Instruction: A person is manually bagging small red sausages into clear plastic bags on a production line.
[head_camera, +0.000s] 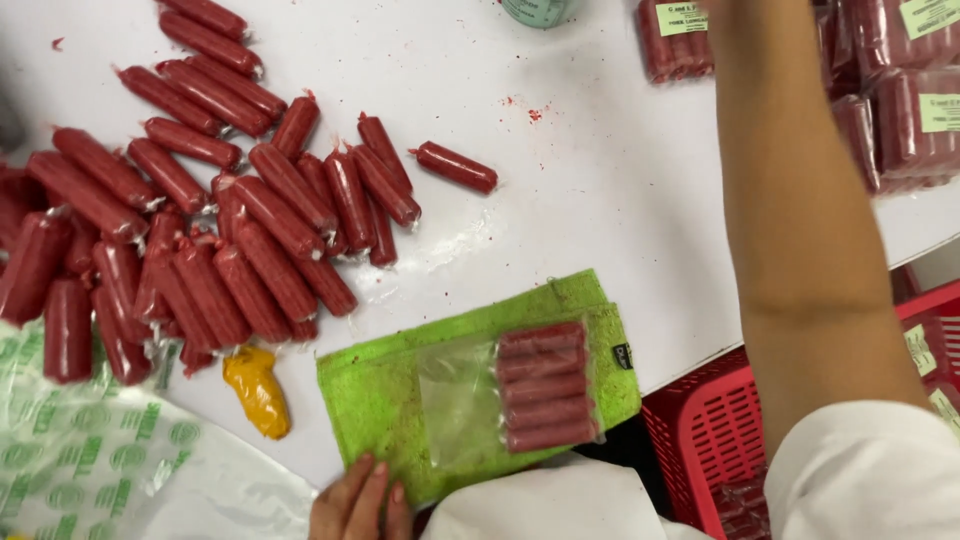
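So the green cloth (400, 385) sits at the near edge of the white tabletop (600, 170), and lying on top of it is a clear bag (510, 390) with five red sausages lined up side by side in its right end, the left end of the bag flat with nothing in it. The left hand (358, 500) is down at the cloth's near left corner, fingers together and flat, tips touching the cloth edge, not gripping anything as far as I can see. The right arm (800, 220) stretches up past the right side of the cloth toward the far edge of the tabletop, and the right hand itself is cut off at the top of the frame, so can't tell what it's doing or whether it's got anything. Up there, far right of the cloth, is a stack of sealed sausage packs (900, 110) with pale labels. Left of the cloth and further back there's a big loose pile of red sausages (200, 230) in clear casings, with one stray sausage (456, 167) lying a bit apart on the pile's right side. A little orange-yellow piece (258, 390) sits just left of the cloth. Below that, a sheet of plastic with green print (90, 450). A red plastic basket (720, 430) sits below the tabletop edge, right of the cloth.
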